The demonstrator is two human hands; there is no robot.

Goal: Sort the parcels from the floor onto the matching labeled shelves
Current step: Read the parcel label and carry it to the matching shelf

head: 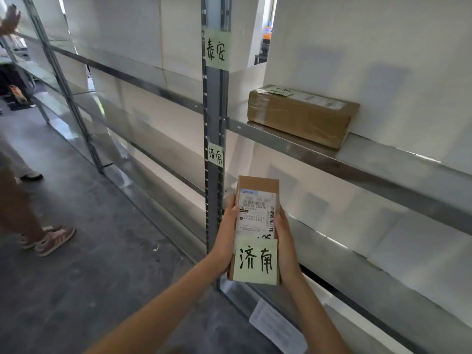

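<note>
I hold a small brown cardboard parcel [256, 190] between both hands in front of the shelf upright. It carries a white shipping label and a green note reading 济南 [255, 261]. My left hand [228, 226] grips its left side and my right hand [286, 241] its right side. On the metal upright [214, 118] a green shelf label 济南 [216, 154] sits just above the parcel, and a label 泰安 [217, 49] higher up. A longer taped brown box [298, 118] lies on the upper shelf [383, 162] to the right.
Metal racking with several shelf levels runs left into the distance along a white wall. Another person's legs and shoes [48, 238] stand on the grey floor at left, with a raised hand [10, 19] at top left. A white paper sheet [275, 325] lies on the lowest shelf.
</note>
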